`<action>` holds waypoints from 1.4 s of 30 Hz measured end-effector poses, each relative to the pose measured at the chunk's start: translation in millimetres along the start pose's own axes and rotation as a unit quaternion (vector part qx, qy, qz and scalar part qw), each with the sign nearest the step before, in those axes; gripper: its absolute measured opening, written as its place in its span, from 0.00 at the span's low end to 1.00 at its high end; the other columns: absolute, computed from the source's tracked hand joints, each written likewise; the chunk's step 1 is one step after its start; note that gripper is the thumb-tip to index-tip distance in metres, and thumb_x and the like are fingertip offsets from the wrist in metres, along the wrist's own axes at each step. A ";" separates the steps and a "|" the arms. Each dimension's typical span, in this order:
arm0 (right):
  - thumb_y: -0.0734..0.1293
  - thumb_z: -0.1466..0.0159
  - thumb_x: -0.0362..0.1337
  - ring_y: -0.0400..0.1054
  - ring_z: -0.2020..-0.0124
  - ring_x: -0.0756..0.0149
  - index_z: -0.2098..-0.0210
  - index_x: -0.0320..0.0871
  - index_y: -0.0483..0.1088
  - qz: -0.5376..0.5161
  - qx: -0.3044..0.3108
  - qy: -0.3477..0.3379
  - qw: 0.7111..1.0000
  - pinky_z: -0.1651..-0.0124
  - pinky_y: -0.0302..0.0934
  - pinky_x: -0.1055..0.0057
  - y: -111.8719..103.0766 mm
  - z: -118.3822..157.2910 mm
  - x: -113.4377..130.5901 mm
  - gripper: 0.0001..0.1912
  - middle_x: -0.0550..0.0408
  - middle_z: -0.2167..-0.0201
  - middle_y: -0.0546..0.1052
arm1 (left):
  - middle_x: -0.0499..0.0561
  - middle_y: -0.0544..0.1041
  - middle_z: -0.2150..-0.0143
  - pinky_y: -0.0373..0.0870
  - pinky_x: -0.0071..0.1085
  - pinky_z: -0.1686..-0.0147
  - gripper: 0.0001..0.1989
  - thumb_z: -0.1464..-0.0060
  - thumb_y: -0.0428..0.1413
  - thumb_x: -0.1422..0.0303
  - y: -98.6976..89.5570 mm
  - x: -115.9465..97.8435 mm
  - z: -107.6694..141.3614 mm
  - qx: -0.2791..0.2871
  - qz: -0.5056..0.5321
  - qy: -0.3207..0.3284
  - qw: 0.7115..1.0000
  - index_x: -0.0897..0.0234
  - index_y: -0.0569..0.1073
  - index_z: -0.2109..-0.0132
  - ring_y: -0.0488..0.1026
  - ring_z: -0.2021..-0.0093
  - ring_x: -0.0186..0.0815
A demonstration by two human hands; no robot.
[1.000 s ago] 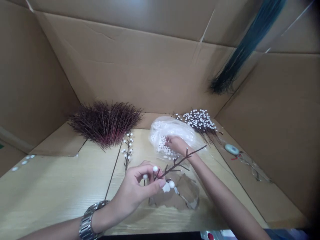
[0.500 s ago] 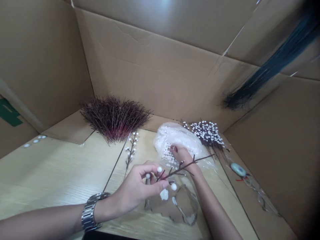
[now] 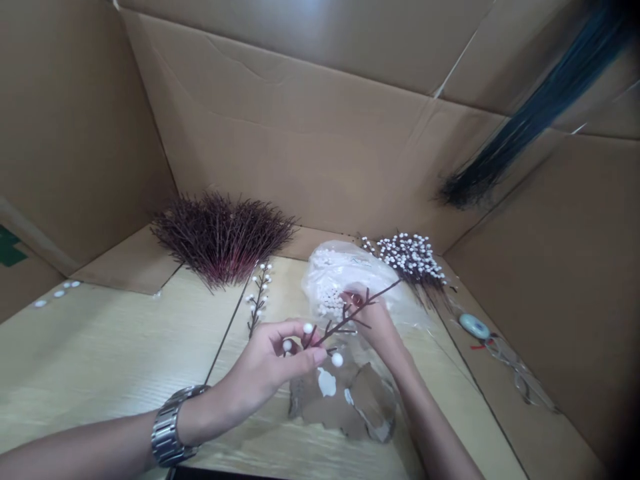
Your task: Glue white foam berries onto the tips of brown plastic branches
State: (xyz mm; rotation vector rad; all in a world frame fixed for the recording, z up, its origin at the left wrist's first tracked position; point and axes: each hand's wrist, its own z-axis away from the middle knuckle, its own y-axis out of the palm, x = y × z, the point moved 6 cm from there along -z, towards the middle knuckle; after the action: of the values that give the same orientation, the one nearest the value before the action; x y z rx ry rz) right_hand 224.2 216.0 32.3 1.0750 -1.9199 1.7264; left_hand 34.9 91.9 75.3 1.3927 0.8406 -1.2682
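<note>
Brown twig point(image 3: 345, 323) is slanting above the worktop point(image 3: 125, 347), before the plastic bag point(image 3: 347, 267); the left hand point(image 3: 263, 363) is clamping its lower end; the right hand point(image 3: 377, 327) is hovering at the bag, grip apart or together I cannot tell; white balls point(image 3: 337, 360) are tipping twig shoots.

A pale wood-grain tabletop point(image 3: 125, 347) is showing a smooth, softly glossy finish, while matt brown cardboard walls point(image 3: 280, 147) are displaying fine creases. A metal wristwatch point(image 3: 167, 433) is gleaming along its polished links. A translucent plastic bag point(image 3: 350, 263) is catching light on its glossy, wrinkled film. A brown branch point(image 3: 343, 323) is looking rough and matt beside smooth white beads point(image 3: 337, 360). A torn cardboard piece point(image 3: 330, 410) is exposing ragged edges, and a bundle of dark twigs point(image 3: 225, 233) is presenting a coarse, bristly, dull surface.
</note>
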 end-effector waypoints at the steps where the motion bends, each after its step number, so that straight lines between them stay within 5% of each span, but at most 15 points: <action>1: 0.65 0.34 0.41 0.74 0.62 0.59 0.59 0.41 0.75 -0.026 -0.020 -0.002 0.999 0.53 0.67 0.62 -7.1 14.1 8.7 0.11 0.49 0.64 0.80 | 0.45 0.70 0.69 0.59 0.28 0.67 0.10 0.45 0.65 0.63 0.3 -0.6 -0.3 0.004 0.000 0.001 1.000 0.65 0.75 0.66 0.62 0.68 0.31; 3: 0.66 0.33 0.45 0.76 0.57 0.61 0.57 0.43 0.74 -0.093 -0.049 -0.001 0.994 0.53 0.69 0.65 -17.4 46.1 26.2 0.13 0.49 0.59 0.81 | 0.45 0.69 0.69 0.59 0.28 0.68 0.10 0.44 0.65 0.63 0.2 -1.4 -0.8 0.010 -0.003 0.005 1.000 0.64 0.75 0.65 0.62 0.68 0.31; 7: 0.75 0.40 0.42 0.77 0.62 0.67 0.60 0.49 0.78 -0.422 -0.120 0.071 0.896 0.59 0.71 0.74 -15.3 103.2 48.1 0.09 0.56 0.63 0.82 | 0.44 0.68 0.69 0.59 0.28 0.68 0.10 0.44 0.64 0.63 -1.4 -3.1 1.2 0.011 -0.045 0.025 0.999 0.63 0.74 0.66 0.62 0.68 0.32; 10: 0.75 0.39 0.40 0.78 0.63 0.69 0.60 0.51 0.80 -0.497 -0.127 0.093 0.853 0.61 0.72 0.77 1.4 123.1 64.8 0.07 0.57 0.64 0.83 | 0.45 0.69 0.68 0.61 0.30 0.66 0.09 0.44 0.64 0.65 -1.1 -6.4 5.7 0.004 -0.087 0.053 0.995 0.63 0.74 0.67 0.63 0.66 0.33; 17: 0.70 0.33 0.37 0.79 0.59 0.69 0.60 0.51 0.81 -0.444 -0.168 0.054 0.878 0.55 0.73 0.76 4.2 134.3 94.0 0.05 0.58 0.62 0.84 | 0.46 0.70 0.67 0.64 0.31 0.65 0.07 0.46 0.64 0.68 3.6 -14.9 13.2 -0.004 -0.112 0.081 0.990 0.62 0.73 0.68 0.67 0.65 0.35; 25: 0.71 0.35 0.38 0.81 0.64 0.67 0.61 0.52 0.81 -0.325 -0.212 0.057 0.920 0.61 0.75 0.76 -9.5 141.1 106.8 0.05 0.59 0.64 0.85 | 0.47 0.72 0.67 0.64 0.31 0.65 0.07 0.48 0.65 0.69 4.7 -18.2 12.5 0.000 -0.129 0.070 0.989 0.63 0.74 0.68 0.67 0.66 0.34; 33: 0.74 0.38 0.41 0.81 0.63 0.59 0.64 0.51 0.83 -0.275 -0.282 0.082 0.915 0.60 0.77 0.65 -14.8 149.2 118.8 0.04 0.55 0.65 0.85 | 0.47 0.73 0.67 0.63 0.31 0.66 0.06 0.47 0.65 0.68 4.6 -15.1 14.3 0.011 -0.120 0.039 0.992 0.63 0.74 0.67 0.66 0.67 0.33; 42: 0.73 0.37 0.37 0.82 0.63 0.62 0.61 0.55 0.82 -0.274 -0.285 0.039 0.917 0.60 0.78 0.70 -11.9 148.3 116.7 0.07 0.59 0.64 0.86 | 0.47 0.73 0.68 0.64 0.30 0.67 0.07 0.48 0.64 0.68 5.5 -17.4 12.8 0.006 -0.115 0.027 0.993 0.63 0.73 0.68 0.66 0.68 0.33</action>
State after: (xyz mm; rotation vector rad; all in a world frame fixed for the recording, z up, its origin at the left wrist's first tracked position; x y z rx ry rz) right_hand 190.4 39.7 91.4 1.1333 -1.6834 0.8194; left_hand 33.4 80.7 94.6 1.3738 1.0563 -1.4174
